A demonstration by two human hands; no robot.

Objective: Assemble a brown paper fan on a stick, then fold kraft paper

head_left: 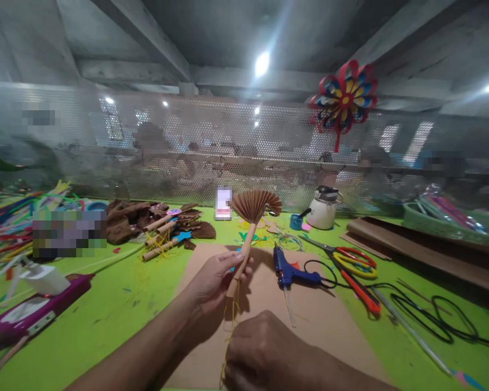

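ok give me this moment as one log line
left hand: holds paper fan by its stick | right hand: at yellow strands, grip hidden | glue gun: lying on cardboard | scissors: right of glue gun

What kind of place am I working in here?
Probably a shared craft workshop: a lime-green worktable strewn with a blue hot-glue gun, red-and-yellow scissors, and the left hand holding a pleated brown paper fan on a rolled stick.

I saw a green table (pixel 118 309) with a brown cardboard sheet (pixel 318 320) lying under the left fingers (pixel 240 263). Just right of them lay a blue glue gun (pixel 291 273). Farther right lay scissors (pixel 354 263) and a black cable (pixel 432 315). Beyond and left sat a heap of brown paper fans (pixel 171 231).
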